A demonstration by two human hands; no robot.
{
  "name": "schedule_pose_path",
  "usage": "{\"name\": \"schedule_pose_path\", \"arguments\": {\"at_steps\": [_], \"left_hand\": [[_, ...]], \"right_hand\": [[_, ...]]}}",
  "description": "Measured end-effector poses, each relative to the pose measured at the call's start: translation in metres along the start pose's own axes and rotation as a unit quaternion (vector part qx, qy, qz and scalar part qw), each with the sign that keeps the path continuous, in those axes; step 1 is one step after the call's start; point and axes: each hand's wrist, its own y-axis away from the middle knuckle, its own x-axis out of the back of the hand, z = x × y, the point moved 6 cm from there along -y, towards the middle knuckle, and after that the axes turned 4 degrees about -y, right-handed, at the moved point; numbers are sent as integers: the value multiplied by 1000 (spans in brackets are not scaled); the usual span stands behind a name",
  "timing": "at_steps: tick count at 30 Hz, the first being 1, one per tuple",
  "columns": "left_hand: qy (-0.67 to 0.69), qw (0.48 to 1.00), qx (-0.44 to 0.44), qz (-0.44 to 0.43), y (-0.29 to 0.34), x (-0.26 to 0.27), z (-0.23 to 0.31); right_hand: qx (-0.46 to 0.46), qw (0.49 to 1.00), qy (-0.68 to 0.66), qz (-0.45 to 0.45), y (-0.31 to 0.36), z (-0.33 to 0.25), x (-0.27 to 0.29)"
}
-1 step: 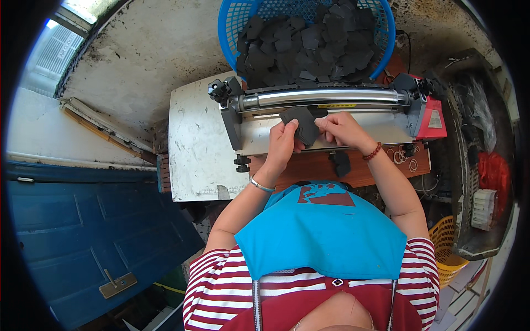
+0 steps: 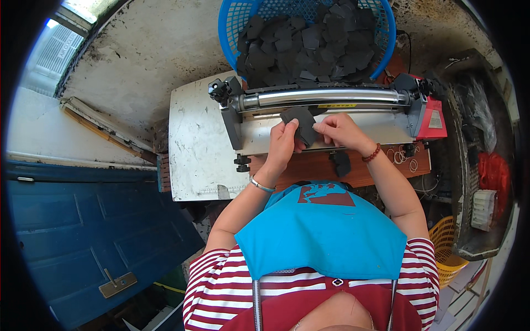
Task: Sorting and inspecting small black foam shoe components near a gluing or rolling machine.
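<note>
A small stack of thin black sheet pieces (image 2: 303, 124) is held over the metal bed of a roller machine (image 2: 375, 126). My left hand (image 2: 282, 140) grips it from the left, thumb on top and fingers underneath. At the stack's right edge, my right hand (image 2: 343, 132) pinches with thumb and forefinger; whether a single sheet is between the tips is hard to make out. Behind both hands runs the machine's shiny roller (image 2: 331, 97). More black pieces (image 2: 341, 164) lie just below the machine's front edge.
A blue basket (image 2: 224, 36) heaped with black pieces stands behind the machine. Pale rubber bands (image 2: 398, 156) lie on the brown tabletop (image 2: 298, 172). To the left is a white board (image 2: 199, 138); to the right, a dark crate (image 2: 469, 251) and a yellow basket (image 2: 444, 237).
My right hand has shifted very slightly, its fingertips closing together at the stack's right edge. My left hand and the stack stay in place.
</note>
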Motion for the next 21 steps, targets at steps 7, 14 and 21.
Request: {"name": "schedule_pose_path", "arguments": {"at_steps": [7,14,21], "left_hand": [[36,999,-4,4,2,12,5],[1,1000,2,-13,0,-2,1],[23,999,17,-28,0,-6,2]], "right_hand": [[-56,997,-19,-46,3,13,18],[-97,987,100,76,-5,11,29],[3,999,-32,-5,4,2,-3]]}}
